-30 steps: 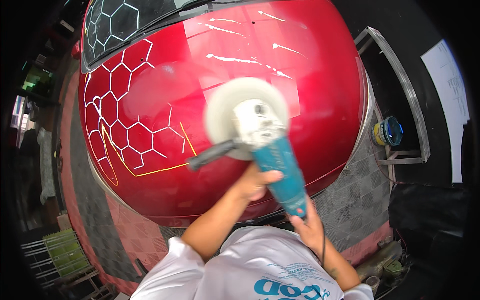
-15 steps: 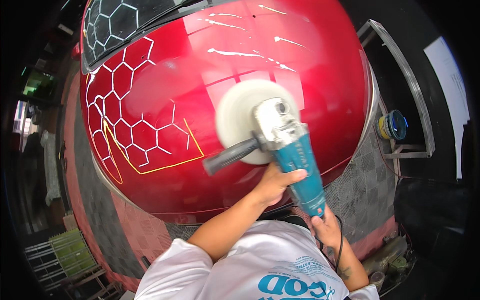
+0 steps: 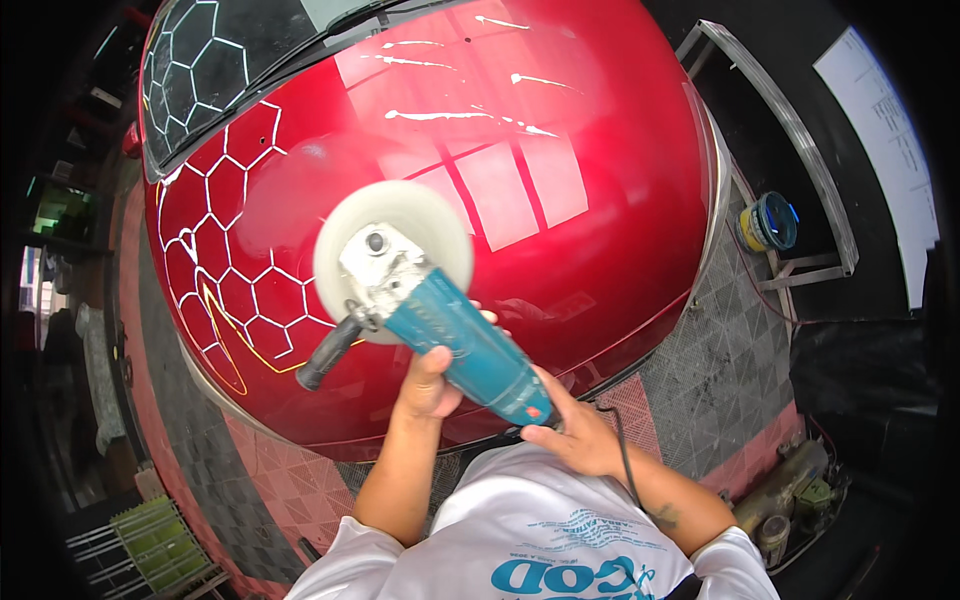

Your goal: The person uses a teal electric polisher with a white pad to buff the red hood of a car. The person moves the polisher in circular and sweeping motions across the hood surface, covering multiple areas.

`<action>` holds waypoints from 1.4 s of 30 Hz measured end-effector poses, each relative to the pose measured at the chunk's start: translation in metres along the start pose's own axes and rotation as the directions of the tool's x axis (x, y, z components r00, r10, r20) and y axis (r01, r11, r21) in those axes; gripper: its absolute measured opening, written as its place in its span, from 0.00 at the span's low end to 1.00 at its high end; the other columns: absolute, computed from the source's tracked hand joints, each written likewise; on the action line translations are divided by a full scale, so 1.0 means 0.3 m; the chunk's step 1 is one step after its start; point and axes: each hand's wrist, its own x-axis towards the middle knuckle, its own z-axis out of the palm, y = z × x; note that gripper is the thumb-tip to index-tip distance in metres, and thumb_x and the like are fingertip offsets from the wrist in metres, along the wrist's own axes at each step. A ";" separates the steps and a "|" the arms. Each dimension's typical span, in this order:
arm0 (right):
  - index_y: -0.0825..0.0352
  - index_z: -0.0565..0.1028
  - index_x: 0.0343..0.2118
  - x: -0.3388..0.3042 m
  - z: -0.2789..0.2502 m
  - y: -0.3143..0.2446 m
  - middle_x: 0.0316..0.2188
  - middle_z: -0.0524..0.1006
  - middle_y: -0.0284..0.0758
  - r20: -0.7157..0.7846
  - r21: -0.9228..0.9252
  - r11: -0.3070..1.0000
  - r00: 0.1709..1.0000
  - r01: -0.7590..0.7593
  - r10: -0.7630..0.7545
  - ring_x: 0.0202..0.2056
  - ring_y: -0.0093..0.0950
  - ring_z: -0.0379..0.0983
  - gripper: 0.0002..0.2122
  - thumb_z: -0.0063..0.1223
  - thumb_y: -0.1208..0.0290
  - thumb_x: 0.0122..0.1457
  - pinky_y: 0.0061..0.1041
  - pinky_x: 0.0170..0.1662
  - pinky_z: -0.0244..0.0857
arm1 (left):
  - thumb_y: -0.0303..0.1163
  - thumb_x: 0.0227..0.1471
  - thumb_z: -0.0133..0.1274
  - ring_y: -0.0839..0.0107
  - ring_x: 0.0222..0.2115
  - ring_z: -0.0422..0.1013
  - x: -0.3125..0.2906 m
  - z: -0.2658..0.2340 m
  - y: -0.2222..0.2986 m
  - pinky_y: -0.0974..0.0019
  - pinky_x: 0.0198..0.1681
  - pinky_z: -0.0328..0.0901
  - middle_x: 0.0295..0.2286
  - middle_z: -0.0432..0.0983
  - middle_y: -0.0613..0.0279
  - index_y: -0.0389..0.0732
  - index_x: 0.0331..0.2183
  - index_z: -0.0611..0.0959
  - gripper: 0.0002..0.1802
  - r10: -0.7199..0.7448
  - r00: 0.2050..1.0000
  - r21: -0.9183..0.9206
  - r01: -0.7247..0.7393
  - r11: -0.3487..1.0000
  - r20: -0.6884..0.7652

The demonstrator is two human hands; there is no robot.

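Nearest the camera, below the red car bonnet [image 3: 560,200], the person's right hand [image 3: 575,435] wraps the rear end of the teal polisher [image 3: 470,350], fingers closed around the body where the black cable [image 3: 620,450] leaves it. A little further toward the bonnet, the left hand [image 3: 430,385] cups the middle of the tool body from underneath, thumb and fingers pressed around it rather than on the black side handle [image 3: 325,355], which sticks out free toward the bonnet's left flank. Compared with a second ago, the hold has altered little, but the tool has swung: the body now points more steeply up the bonnet, and the white polishing pad [image 3: 395,255] sits further left and higher on the panel, close to the white hexagon pattern [image 3: 230,240], having first drifted right half a second ago. That back-and-forth suggests the pad is being swept in passes across the front of the bonnet, and the pass now in hand seems to be working toward the patterned side. The pad lies flat against the paint, as far as the view shows. Further up the bonnet run thin white streaks of compound [image 3: 450,115] that the pad has not reached. Beyond the bonnet's right edge a small blue tub [image 3: 770,220] stands on a metal frame.
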 end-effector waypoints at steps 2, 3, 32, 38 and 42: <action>0.66 0.45 0.84 0.071 0.036 -0.032 0.64 0.79 0.63 0.045 -0.011 0.999 0.999 0.030 -0.029 0.65 0.58 0.79 0.49 0.64 0.48 0.74 0.45 0.69 0.71 | 0.61 0.52 0.77 0.42 0.62 0.78 -0.019 -0.067 0.063 0.34 0.67 0.75 0.60 0.80 0.49 0.39 0.70 0.73 0.57 0.054 0.998 0.012 -0.054 0.998 0.021; 0.66 0.44 0.84 0.112 0.047 -0.070 0.61 0.80 0.64 0.101 -0.047 0.998 0.994 -0.039 0.043 0.63 0.60 0.80 0.49 0.62 0.47 0.74 0.47 0.67 0.72 | 0.63 0.52 0.77 0.41 0.62 0.78 -0.023 -0.114 0.089 0.34 0.67 0.75 0.60 0.80 0.49 0.39 0.70 0.73 0.57 0.104 0.994 -0.007 -0.104 0.995 0.032; 0.58 0.38 0.86 -0.005 -0.095 -0.021 0.39 0.73 0.34 0.018 0.455 0.886 0.996 -0.087 0.089 0.29 0.21 0.71 0.42 0.51 0.57 0.81 0.24 0.28 0.73 | 0.46 0.62 0.73 0.65 0.48 0.82 0.189 0.159 0.033 0.53 0.55 0.79 0.47 0.84 0.60 0.41 0.57 0.81 0.31 -0.066 0.997 -0.008 0.066 0.998 -0.051; 0.56 0.38 0.87 0.055 -0.022 -0.072 0.34 0.73 0.34 0.139 0.355 0.926 0.987 -0.125 0.080 0.25 0.21 0.69 0.42 0.50 0.53 0.81 0.25 0.27 0.71 | 0.50 0.62 0.71 0.61 0.51 0.82 0.078 0.075 0.129 0.50 0.57 0.79 0.49 0.84 0.55 0.40 0.59 0.80 0.34 -0.004 0.992 0.057 0.011 0.998 -0.128; 0.54 0.38 0.87 0.065 0.012 -0.101 0.34 0.73 0.34 0.169 0.342 0.927 0.980 -0.155 0.101 0.22 0.22 0.68 0.42 0.51 0.52 0.81 0.26 0.26 0.70 | 0.51 0.61 0.71 0.60 0.52 0.82 0.037 0.040 0.152 0.48 0.59 0.78 0.50 0.84 0.55 0.41 0.60 0.80 0.35 0.007 0.987 0.057 0.002 0.998 -0.161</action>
